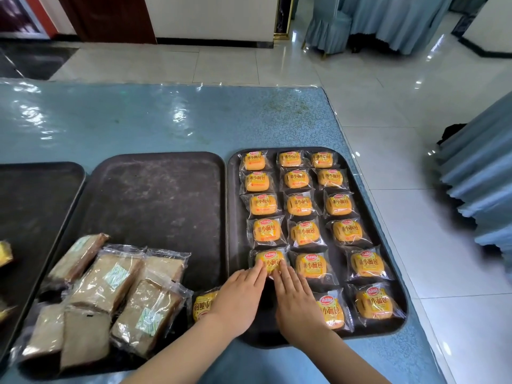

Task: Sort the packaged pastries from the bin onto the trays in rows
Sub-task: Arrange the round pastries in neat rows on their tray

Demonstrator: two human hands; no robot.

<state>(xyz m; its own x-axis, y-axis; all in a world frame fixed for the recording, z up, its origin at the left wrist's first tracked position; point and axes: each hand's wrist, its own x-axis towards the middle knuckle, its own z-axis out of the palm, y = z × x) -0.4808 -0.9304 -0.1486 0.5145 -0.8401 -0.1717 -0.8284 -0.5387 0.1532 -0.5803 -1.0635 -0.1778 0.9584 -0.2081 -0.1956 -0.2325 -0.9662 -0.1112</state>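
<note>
The right dark tray (371, 206) holds three rows of yellow packaged buns running away from me. My left hand (238, 297) and my right hand (296, 300) lie flat over the tray's near left part, fingers apart, with their fingertips resting on the nearest bun of the left row (270, 260). Neither hand grips anything. Under my left wrist, another yellow bun (201, 303) lies on the seam between the trays. The middle dark tray (155, 195) carries several brown packaged cake slices (110, 289) heaped at its near left corner.
A third dark tray (30, 200) sits at the far left with a yellow packet (4, 253) at the frame's edge. The trays rest on a blue plastic-covered table (166, 117). Draped chairs (476, 178) stand on the tiled floor to the right.
</note>
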